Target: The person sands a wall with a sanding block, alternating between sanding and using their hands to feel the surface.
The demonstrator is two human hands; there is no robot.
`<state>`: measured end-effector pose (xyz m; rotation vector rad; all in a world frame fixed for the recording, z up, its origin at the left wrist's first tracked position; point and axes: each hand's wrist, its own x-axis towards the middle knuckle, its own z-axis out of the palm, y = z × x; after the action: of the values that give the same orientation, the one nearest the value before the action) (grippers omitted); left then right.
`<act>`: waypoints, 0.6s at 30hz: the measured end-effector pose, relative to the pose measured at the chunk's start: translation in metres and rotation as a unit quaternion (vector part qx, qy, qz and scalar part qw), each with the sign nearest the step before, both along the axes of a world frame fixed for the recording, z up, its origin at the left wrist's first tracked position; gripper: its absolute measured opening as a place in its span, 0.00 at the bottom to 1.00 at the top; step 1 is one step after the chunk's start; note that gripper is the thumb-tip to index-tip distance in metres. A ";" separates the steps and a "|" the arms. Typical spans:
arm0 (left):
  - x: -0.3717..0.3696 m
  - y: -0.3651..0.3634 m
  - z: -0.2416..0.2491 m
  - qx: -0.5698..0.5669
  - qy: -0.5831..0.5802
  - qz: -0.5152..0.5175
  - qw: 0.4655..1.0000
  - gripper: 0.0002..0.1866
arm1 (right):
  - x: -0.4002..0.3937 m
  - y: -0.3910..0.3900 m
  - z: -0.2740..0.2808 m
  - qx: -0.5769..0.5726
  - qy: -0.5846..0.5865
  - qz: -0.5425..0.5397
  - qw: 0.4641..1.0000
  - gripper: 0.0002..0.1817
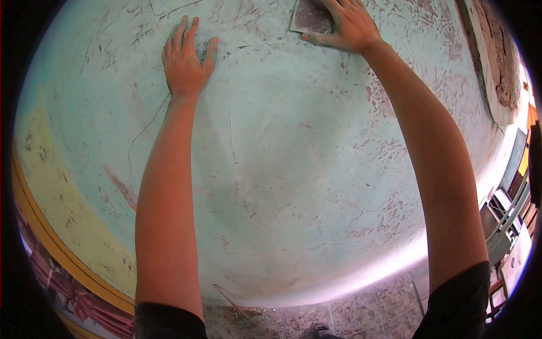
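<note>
A worn, pale green wall (271, 141) fills most of the view, with cracks and brownish scuffed patches. My left hand (187, 62) rests against it with the fingers spread and nothing held. At the top edge, my right hand (353, 25) presses a dark, square-cornered sheet of sandpaper (310, 18) to the wall. Its thumb sticks out along the sheet's lower edge, and the fingertips are partly cut off by the frame. The hand covers the sheet's right part.
A yellow-painted band (73, 192) and an orange-yellow frame (73, 263) run down the left, beside reddish cloth (82, 305). A broken-edged opening (497, 62) lies upper right. Stacked furniture (508, 220) stands at right. Below is a tiled floor (361, 311) with a thin stick (230, 299).
</note>
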<state>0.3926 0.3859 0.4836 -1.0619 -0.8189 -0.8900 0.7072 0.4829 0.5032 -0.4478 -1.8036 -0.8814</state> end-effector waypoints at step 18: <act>-0.002 0.001 -0.003 0.020 0.011 0.012 1.000 0.31 | -0.003 -0.010 0.001 -0.022 0.011 0.002 1.000 0.52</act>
<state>0.3902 0.3870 0.4805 -1.0237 -0.7917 -0.8687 0.7040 0.4724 0.5039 -0.4807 -1.8053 -0.8326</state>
